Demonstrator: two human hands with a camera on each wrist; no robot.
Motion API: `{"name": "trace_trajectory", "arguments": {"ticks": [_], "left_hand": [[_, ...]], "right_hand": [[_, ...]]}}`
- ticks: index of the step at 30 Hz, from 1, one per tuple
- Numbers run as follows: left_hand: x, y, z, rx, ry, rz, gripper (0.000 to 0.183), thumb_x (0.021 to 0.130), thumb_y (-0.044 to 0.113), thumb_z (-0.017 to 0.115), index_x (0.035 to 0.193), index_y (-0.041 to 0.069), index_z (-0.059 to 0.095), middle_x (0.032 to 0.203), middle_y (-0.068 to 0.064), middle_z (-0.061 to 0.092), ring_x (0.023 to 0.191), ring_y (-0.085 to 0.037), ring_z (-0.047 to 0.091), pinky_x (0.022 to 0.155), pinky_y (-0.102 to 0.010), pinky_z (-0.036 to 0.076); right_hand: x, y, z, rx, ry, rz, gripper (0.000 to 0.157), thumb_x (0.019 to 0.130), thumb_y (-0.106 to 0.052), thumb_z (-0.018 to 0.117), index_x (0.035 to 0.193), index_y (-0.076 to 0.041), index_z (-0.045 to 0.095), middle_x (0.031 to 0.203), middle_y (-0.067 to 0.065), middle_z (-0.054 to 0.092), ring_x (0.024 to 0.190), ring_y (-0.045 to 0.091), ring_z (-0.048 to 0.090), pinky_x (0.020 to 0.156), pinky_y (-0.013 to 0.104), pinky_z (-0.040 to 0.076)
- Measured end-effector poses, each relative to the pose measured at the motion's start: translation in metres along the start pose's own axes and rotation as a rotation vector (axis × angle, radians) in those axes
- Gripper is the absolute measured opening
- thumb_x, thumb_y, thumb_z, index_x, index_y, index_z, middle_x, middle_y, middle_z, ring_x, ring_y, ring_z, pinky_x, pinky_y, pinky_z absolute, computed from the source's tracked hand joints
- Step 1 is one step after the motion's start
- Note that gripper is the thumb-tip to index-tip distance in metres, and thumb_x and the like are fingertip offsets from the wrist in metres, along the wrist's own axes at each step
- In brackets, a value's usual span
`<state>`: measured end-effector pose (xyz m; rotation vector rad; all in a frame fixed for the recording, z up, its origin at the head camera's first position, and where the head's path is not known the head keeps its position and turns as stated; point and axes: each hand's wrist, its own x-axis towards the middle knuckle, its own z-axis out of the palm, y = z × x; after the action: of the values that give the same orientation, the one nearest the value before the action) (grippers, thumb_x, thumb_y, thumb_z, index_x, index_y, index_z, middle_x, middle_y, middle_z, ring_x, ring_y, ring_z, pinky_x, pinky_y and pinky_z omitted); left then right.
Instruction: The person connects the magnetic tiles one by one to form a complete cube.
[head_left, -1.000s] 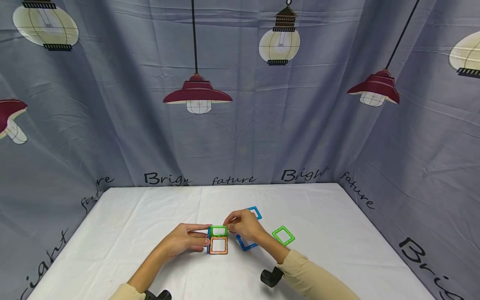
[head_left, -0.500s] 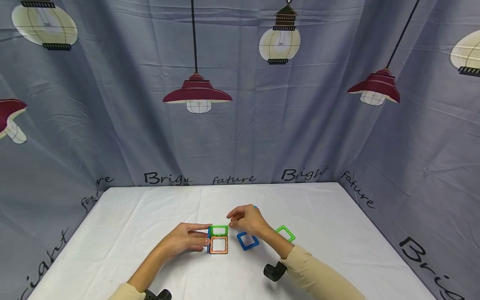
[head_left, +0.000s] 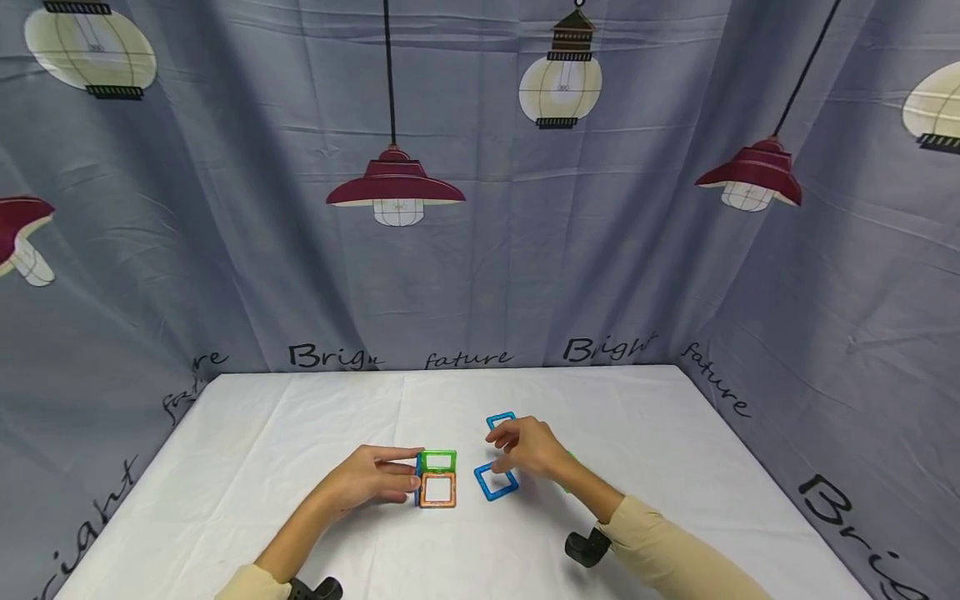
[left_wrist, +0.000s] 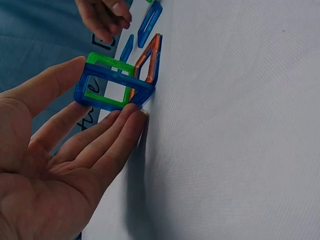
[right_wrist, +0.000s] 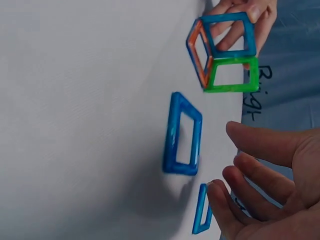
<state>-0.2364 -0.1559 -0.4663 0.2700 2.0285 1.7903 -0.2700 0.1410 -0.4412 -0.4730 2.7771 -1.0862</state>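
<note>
My left hand [head_left: 371, 479] holds the left side of a small structure of square magnetic tiles, pinching its blue tile [left_wrist: 117, 75] by the edges. Joined to it are a green tile [head_left: 438, 462] and an orange tile [head_left: 437, 507]. My right hand [head_left: 534, 446] is above two loose blue tiles, holding nothing, its fingers relaxed and apart in the right wrist view. The nearer loose tile [head_left: 491, 497] lies just below its fingers in the head view; the farther one [head_left: 501, 415] is partly hidden behind them. Whether a fingertip touches either tile I cannot tell.
A green tile [head_left: 570, 457], mostly hidden by the right forearm, lies to the right. White cloth [head_left: 300, 417] covers the table. A grey printed curtain [head_left: 480, 275] hangs along the back and sides. Each wrist carries a black device [head_left: 587, 548].
My right hand has let go of the structure's green tile and moved right, over the loose blue tiles. The left hand and structure have stayed put.
</note>
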Motion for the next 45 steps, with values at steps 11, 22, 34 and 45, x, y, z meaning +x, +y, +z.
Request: {"name": "trace_trajectory", "arguments": {"ticks": [11, 22, 34, 45], "left_hand": [[0.0, -0.001, -0.001, -0.013, -0.012, 0.021, 0.067, 0.086, 0.01, 0.081, 0.144, -0.007, 0.051, 0.128, -0.031, 0.064, 0.107, -0.025, 0.071, 0.088, -0.042, 0.062], [0.002, -0.003, -0.002, -0.026, -0.019, 0.023, 0.067, 0.086, 0.011, 0.08, 0.144, -0.007, 0.052, 0.129, -0.03, 0.065, 0.108, -0.025, 0.071, 0.089, -0.043, 0.061], [0.002, -0.004, -0.002, -0.02, -0.015, 0.019, 0.067, 0.085, 0.012, 0.082, 0.143, -0.006, 0.052, 0.129, -0.03, 0.065, 0.108, -0.025, 0.07, 0.088, -0.043, 0.062], [0.002, -0.004, -0.002, -0.015, -0.006, 0.0, 0.069, 0.086, 0.013, 0.081, 0.145, -0.006, 0.051, 0.132, -0.031, 0.063, 0.11, -0.027, 0.07, 0.089, -0.042, 0.061]], "right_hand": [[-0.015, 0.018, -0.002, -0.06, -0.067, -0.025, 0.051, 0.065, -0.006, 0.094, 0.112, -0.004, 0.074, 0.101, 0.007, 0.072, 0.093, 0.022, 0.064, 0.086, 0.039, 0.055], [-0.019, 0.023, 0.004, -0.078, -0.064, -0.072, 0.055, 0.063, 0.0, 0.092, 0.114, -0.003, 0.072, 0.109, 0.008, 0.071, 0.101, 0.025, 0.062, 0.094, 0.046, 0.055], [-0.019, 0.021, 0.01, -0.113, -0.06, -0.068, 0.05, 0.063, -0.007, 0.095, 0.107, -0.006, 0.072, 0.103, 0.004, 0.069, 0.095, 0.02, 0.06, 0.09, 0.043, 0.055], [-0.021, 0.014, 0.019, -0.126, -0.065, -0.097, 0.049, 0.064, -0.015, 0.096, 0.105, -0.007, 0.069, 0.098, 0.0, 0.067, 0.092, 0.018, 0.057, 0.086, 0.036, 0.053]]}}
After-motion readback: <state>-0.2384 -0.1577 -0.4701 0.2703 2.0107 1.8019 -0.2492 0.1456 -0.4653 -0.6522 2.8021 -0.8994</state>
